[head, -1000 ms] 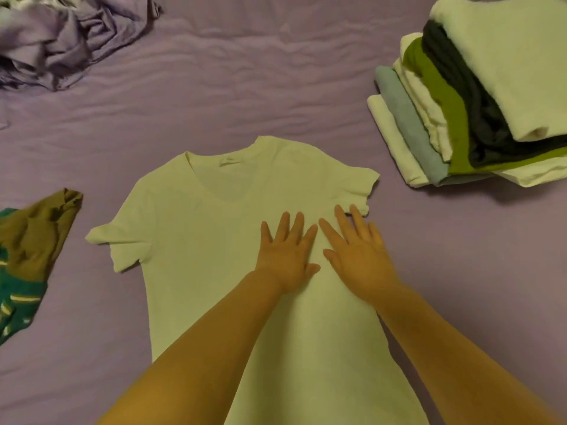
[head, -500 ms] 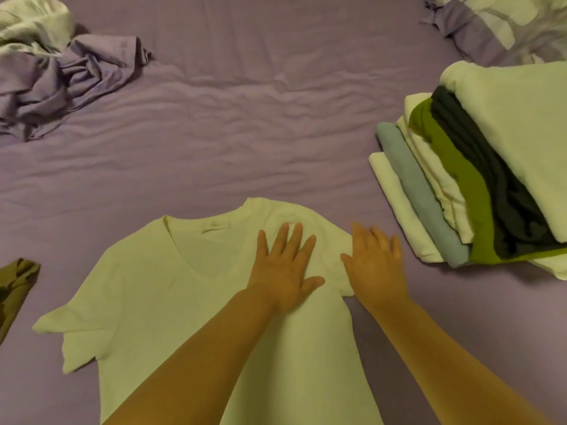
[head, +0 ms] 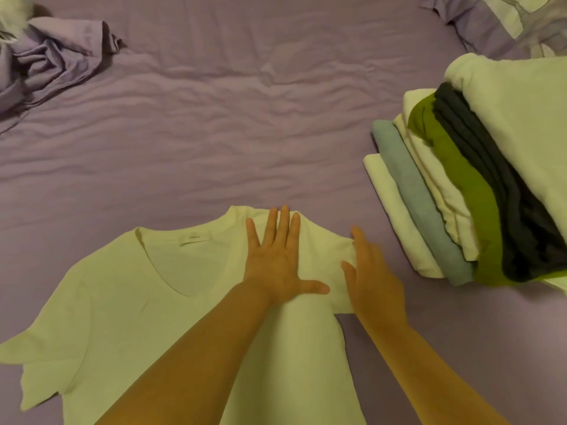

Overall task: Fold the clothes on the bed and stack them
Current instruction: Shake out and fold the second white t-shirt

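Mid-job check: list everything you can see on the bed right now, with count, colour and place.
Pale yellow-white V-neck T-shirt: one, spread flat, near centre-left.
Stack of folded clothes: one pile, cream, grey-blue, green, dark grey layers, right side.
Crumpled lilac fabric: one heap, far left corner.
Lilac-and-white bedding: one, far right corner.
Wrinkled purple bedsheet: one, under everything.
Left hand: flat on the shirt's shoulder.
Right hand: blurred, at the shirt's right sleeve.

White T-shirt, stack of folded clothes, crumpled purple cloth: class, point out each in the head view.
White T-shirt [head: 129,302]: head view, on its chest panel.
Stack of folded clothes [head: 460,191]: head view, on the green layer.
Crumpled purple cloth [head: 58,56]: head view, on its bunched middle.
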{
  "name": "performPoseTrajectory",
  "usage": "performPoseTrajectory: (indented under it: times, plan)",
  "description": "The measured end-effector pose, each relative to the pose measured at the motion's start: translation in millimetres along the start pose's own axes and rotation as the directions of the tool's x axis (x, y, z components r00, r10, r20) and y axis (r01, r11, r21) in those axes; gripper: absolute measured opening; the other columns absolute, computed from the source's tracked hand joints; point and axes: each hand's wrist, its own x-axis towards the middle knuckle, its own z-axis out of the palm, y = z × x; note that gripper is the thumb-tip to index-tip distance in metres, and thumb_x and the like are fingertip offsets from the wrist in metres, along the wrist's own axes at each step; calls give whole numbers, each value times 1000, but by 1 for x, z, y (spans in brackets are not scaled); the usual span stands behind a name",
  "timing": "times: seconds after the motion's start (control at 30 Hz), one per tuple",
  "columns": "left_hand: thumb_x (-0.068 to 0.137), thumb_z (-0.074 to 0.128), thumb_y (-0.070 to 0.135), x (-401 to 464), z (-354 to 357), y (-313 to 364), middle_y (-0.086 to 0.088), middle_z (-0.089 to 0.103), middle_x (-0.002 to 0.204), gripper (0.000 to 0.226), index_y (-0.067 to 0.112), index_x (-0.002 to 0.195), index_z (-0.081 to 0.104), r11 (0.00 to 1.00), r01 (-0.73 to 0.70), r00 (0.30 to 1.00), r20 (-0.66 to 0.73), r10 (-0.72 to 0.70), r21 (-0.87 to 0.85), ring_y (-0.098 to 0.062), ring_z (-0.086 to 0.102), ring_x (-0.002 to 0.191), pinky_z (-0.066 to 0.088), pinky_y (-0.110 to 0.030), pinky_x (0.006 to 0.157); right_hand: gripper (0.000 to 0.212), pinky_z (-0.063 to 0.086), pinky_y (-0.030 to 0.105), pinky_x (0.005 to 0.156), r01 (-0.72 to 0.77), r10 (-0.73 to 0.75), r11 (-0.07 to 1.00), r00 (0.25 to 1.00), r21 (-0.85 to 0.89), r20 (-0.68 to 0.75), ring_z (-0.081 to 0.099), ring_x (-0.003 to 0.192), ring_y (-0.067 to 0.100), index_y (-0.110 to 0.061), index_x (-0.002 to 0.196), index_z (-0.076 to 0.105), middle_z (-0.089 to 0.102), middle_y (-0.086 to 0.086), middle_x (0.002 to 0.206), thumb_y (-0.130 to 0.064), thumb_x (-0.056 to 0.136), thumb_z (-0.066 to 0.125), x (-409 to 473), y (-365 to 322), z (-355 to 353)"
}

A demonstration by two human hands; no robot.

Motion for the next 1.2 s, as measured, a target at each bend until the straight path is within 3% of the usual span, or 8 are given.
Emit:
performPoseTrajectory:
  times: [0.1,0.23,0.4,0.5,0.57,0.77,1.0,1.2]
  plan:
    - [71,20,89,-12,5,4,-9,-35,147,113,15,140,-29,1000,6,998,-67,-6,-3,-31,-27,141,-13,-60,112,58,44,28,70,0,-5,995,999,104,48,55,107,19,-30,149,14,43,-1,136,-21,99,41,5,-10,-8]
    - [93,17,67,-62,34,2,-11,16,158,75,19,151,22,994,-13,981,-192,-8,-106,-35,10,146,11,-59,111,58,43,29,83,59,-76,988,990,145,118,50,117,18,-33,149,8,36,-3,144,-23,101,37,4,-42,-23]
    - [96,18,62,-123,61,-28,-9,17,159,67,23,150,25,998,7,979,-200,-20,-69,-33,13,146,15,-60,110,54,38,25,104,88,-209,885,953,457,221,47,126,13,-38,146,18,35,-12,148,-42,96,38,-15,-76,-14]
    - [96,19,62,-145,66,-53,-8,17,159,66,24,150,27,997,55,978,-201,-63,-46,-33,13,146,15,-61,110,57,16,19,109,78,-144,959,962,271,231,30,140,16,-23,147,26,30,-3,153,-50,99,14,-19,-78,8]
    - [96,20,61,-154,68,-67,-8,19,158,65,24,150,28,996,77,975,-204,-85,-47,-33,14,145,16,-61,110,74,19,33,114,227,-215,973,953,-33,211,23,143,22,-19,146,31,29,2,154,-60,93,-1,-22,-77,26]
    - [97,18,62,-173,73,-104,-7,18,158,66,26,151,22,991,133,970,-201,-137,-31,-33,13,145,15,-60,109,66,14,61,111,368,-295,842,927,-396,233,17,143,32,-22,146,31,30,12,152,-60,95,16,-25,-64,65]
    - [98,18,57,-190,59,-150,-11,26,156,62,23,148,31,979,201,964,-169,-204,-32,-32,12,144,14,-58,109,65,16,59,109,528,-452,784,846,-327,284,19,142,33,-21,146,27,31,13,152,-59,96,10,-46,-141,79]
    - [89,45,51,-202,37,-211,-19,39,147,71,11,146,30,870,478,846,-202,-493,-122,-40,37,135,25,-63,107,65,20,59,107,674,-542,688,723,-267,428,24,141,35,-19,146,27,33,12,151,-58,96,12,-67,-201,121]
